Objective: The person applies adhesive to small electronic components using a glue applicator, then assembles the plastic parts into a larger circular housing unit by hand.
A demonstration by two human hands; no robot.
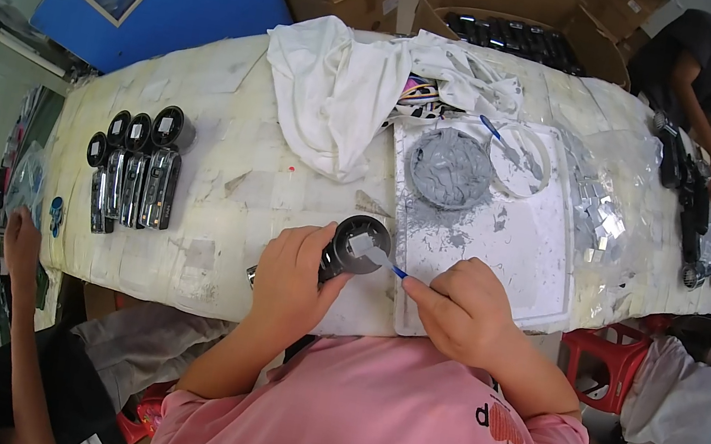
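My left hand (294,270) is wrapped round a black device with a round, cup-shaped end (360,227), its opening turned upward. A light grey patch shows inside that opening. Between the fingers and thumb of my right hand (469,313) is a small blue-handled tool (399,273). Its tip reaches the near right rim of the opening, too small to make out clearly. Just beyond my hands, a round tub of grey paste (449,170) stands on a smeared white tray (494,286). Beside the tub, another blue-handled tool (490,128) rests across a white ring-shaped lid (546,159).
Several similar black devices (135,178) stand in a row at the left. White cloths (329,92) lie at the back. Small silvery squares (598,214) on plastic lie right of the tray. One person's hand (22,239) shows at left; another person (692,66) works at far right.
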